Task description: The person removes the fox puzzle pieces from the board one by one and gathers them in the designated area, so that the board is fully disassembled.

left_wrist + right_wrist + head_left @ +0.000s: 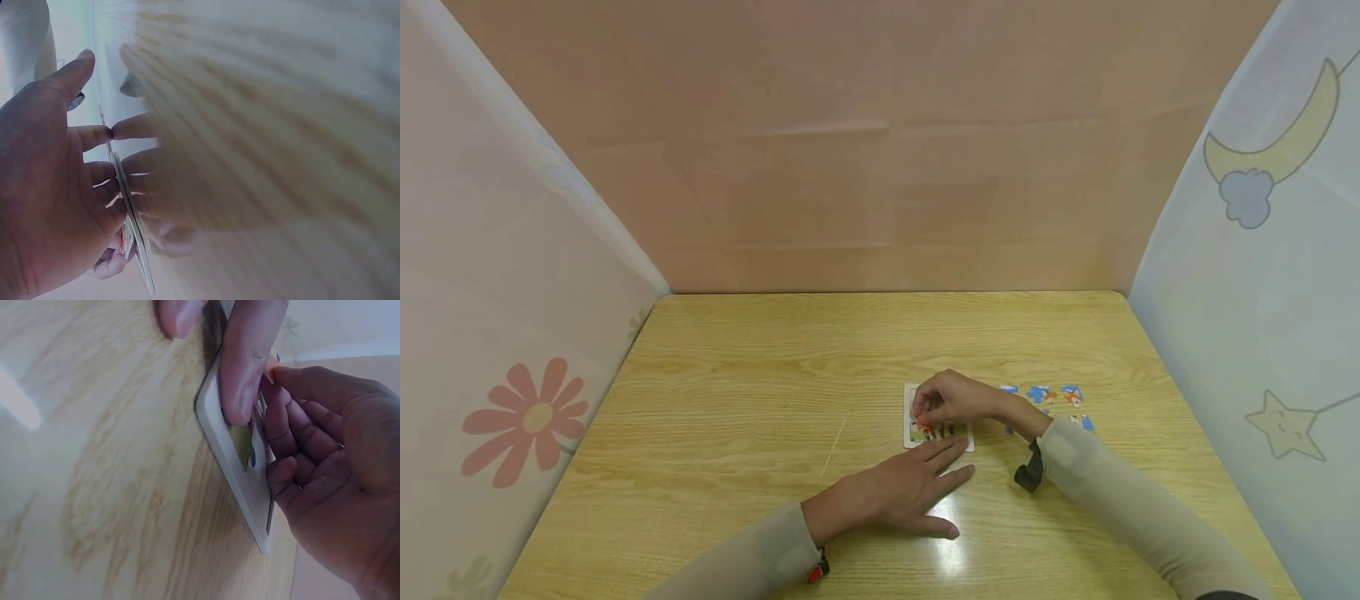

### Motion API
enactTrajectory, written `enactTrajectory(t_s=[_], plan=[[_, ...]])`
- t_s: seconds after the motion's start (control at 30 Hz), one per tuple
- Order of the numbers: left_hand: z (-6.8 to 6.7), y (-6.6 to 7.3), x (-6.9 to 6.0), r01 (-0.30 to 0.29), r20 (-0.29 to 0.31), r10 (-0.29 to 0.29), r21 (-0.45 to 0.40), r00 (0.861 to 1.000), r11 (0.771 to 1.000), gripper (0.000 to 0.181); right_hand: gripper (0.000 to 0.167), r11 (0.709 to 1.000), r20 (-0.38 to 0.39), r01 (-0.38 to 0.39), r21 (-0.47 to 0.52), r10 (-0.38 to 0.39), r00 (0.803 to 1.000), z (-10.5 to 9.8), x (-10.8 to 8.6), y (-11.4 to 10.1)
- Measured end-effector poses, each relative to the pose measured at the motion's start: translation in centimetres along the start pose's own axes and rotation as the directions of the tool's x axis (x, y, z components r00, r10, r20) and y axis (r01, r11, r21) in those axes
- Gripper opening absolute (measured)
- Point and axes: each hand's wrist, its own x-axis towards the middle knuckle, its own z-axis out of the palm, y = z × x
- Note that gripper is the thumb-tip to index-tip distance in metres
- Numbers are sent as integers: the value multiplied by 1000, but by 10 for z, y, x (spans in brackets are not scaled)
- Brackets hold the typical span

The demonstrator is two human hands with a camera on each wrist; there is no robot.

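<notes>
A small puzzle board (907, 417) with a white rim lies on the wooden table, with a green and striped picture partly filling it. The fingertips of my left hand (916, 490) rest on the board's near edge, fingers straight and thumb spread to the side. Over the board's left part, my right hand (957, 398) pinches an orange puzzle piece (270, 370) between thumb and finger. The piece is low over the board; whether it touches is hidden by the fingers. In the left wrist view the board (130, 203) appears edge-on beneath the fingertips.
Several loose blue and orange puzzle pieces (1072, 394) lie right of the board, partly behind the right forearm. Cloth walls stand at the left, back and right of the table (737, 400). Light glares off the tabletop near the left thumb.
</notes>
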Motion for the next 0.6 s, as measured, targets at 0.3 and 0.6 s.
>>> enactTrajectory(t_s=[0.3, 0.6], plan=[[2, 1, 1, 33, 25, -32, -53, 999, 998, 82, 7, 997, -69, -23, 70, 27, 997, -3, -6, 1], [3, 3, 2, 51, 55, -47, -79, 997, 996, 80, 5, 994, -111, -8, 105, 20, 994, -10, -18, 7]])
